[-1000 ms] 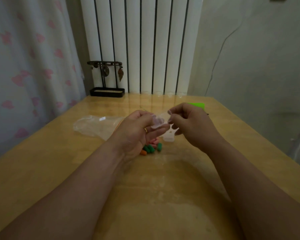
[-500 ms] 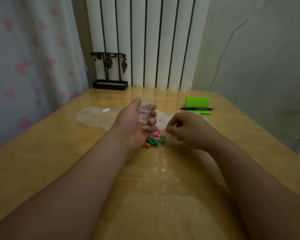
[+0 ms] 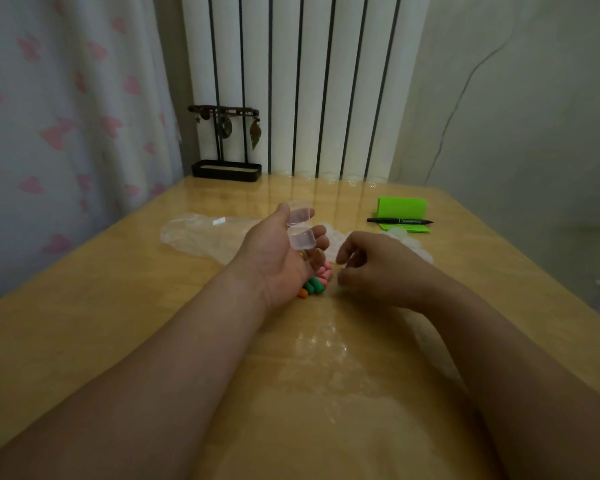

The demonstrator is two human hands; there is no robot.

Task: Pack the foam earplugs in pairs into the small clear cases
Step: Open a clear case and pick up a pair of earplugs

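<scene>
My left hand [image 3: 278, 254] lies palm up over the table and cradles a small clear case [image 3: 300, 228] whose hinged lid stands open. A heap of foam earplugs [image 3: 316, 282], pink, green and orange, sits on the table just under that hand's fingers, partly hidden by them. My right hand [image 3: 374, 268] hovers to the right of the heap, fingers loosely curled and apart, nothing visible in them.
A crumpled clear plastic bag [image 3: 201, 233] lies behind my left hand, and more clear plastic [image 3: 409, 242] behind my right. A green notepad [image 3: 402, 209] with a black pen [image 3: 399, 221] rests at the back right. A black jewellery stand [image 3: 226, 147] occupies the back edge.
My hands have parted. The right hand let go of the case and dropped toward the earplugs; the left hand turned palm up with the case, now open.
</scene>
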